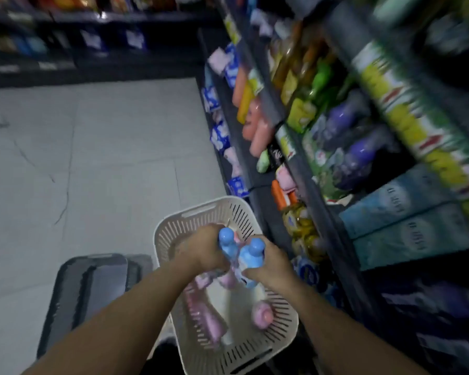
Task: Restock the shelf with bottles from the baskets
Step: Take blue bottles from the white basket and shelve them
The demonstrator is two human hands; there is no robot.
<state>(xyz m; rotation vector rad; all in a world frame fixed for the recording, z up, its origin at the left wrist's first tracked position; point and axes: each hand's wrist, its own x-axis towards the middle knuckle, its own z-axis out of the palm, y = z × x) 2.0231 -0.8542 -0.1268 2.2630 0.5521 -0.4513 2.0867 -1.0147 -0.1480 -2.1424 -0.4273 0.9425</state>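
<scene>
A white basket with slotted walls was seen standing on the tiled floor, just beside the foot of the shelf that ran along the right side. Both hands were held above the far half of that basket, close together.

The left hand was wrapped around the body of a first blue bottle, the fingers curled tight on it and the rounded blue cap left standing clear above the fist. The right hand was clamped in the same way on a second blue bottle, its cap likewise pointed upward. The two bottles were held side by side, touching or nearly so; motion blur kept that from being settled.

Below the hands, more stock was left lying in the basket. A pink-capped bottle was found near the right wall, and a long pink bottle was laid along the left wall.

A dark grey container was set on the floor near the basket's left side.

The shelf was filled on several levels: purple bottles in the middle tier, teal boxes beside them toward the near end, and yellow bottles on a lower level near the basket's far right corner. Labels were too smeared to be read.
</scene>
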